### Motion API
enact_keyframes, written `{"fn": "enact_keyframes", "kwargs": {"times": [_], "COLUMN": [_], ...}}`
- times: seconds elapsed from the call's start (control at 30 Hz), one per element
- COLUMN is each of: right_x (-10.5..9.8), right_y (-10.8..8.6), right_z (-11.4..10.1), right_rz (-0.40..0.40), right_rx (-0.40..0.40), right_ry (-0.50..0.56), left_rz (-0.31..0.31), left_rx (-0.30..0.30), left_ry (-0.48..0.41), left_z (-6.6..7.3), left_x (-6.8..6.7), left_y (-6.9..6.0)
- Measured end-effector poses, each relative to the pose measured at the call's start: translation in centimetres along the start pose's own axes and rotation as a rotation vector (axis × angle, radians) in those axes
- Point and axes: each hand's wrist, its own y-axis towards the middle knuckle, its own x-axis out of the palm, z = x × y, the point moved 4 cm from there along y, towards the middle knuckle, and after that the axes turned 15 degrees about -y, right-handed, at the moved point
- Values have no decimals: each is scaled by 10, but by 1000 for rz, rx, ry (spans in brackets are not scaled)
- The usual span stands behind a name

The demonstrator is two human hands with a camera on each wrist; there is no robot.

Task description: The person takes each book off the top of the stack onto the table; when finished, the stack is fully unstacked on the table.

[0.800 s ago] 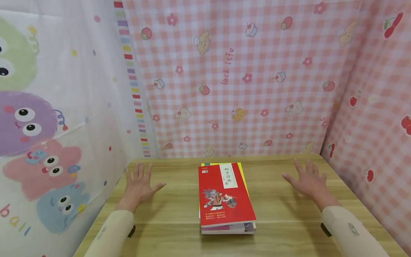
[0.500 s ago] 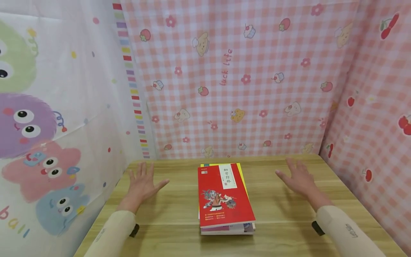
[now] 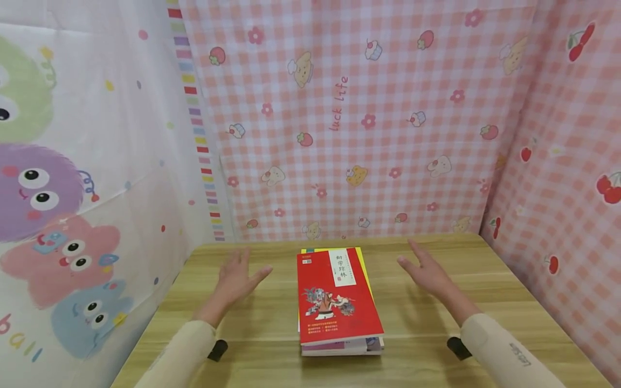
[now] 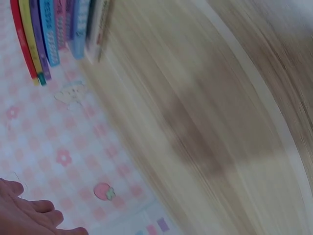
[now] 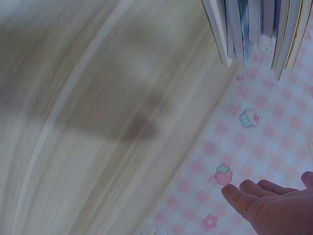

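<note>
A stack of several books lies mid-table, a red-covered book (image 3: 339,296) on top and a yellow one (image 3: 365,264) just under it. To the left of the stack, my left hand (image 3: 236,280) is held with fingers extended and thumb apart, touching no book. My right hand (image 3: 429,275) is on the other side, its fingers also straight and holding nothing. The left wrist view shows the book spines (image 4: 51,34) beyond my left hand (image 4: 32,213). In the right wrist view the books' page edges (image 5: 254,29) stand above my right hand (image 5: 279,205).
The wooden table (image 3: 262,334) carries the stack. Behind it hangs a pink checked cloth (image 3: 330,161). A white cloth with cartoon figures (image 3: 145,134) is at the left, and a checked cloth with cherries (image 3: 558,188) is at the right.
Both hands have moved inward toward the book stack, the left one rightward and the right one leftward. The stack stays in place on the table, while the head view has shifted slightly.
</note>
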Motion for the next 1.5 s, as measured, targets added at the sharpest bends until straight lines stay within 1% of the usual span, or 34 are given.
{"fn": "enact_keyframes", "kwargs": {"times": [0.07, 0.27, 0.43, 0.57, 0.77, 0.87, 1.1, 1.27, 1.33, 1.5], "right_x": [3, 11, 17, 25, 35, 40, 55, 66, 70, 78], "right_y": [-1, -4, -5, -6, -8, -10, -14, -18, -20, -23], "right_z": [-3, -8, -9, -9, -11, -13, -16, -18, -20, -24], "right_rz": [-11, -26, -31, -44, -41, -34, -8, -8, -11, -6], "right_rx": [17, 45, 54, 56, 55, 53, 57, 73, 80, 89], "right_ry": [35, 106, 163, 223, 254, 266, 274, 288, 287, 302], "left_rz": [-10, -21, -39, -60, -88, -103, -121, -156, -171, -204], "left_rx": [-5, 12, -1, -22, -68, -103, -159, -190, -182, -128], "left_ry": [-49, -206, -325, -389, -447, -481, -575, -587, -587, -632], "left_z": [5, 20, 30, 35, 39, 39, 38, 38, 38, 40], "left_x": [5, 19, 30, 40, 52, 58, 76, 90, 96, 105], "left_y": [-1, -2, -4, -7, -16, -21, -32, -41, -44, -52]}}
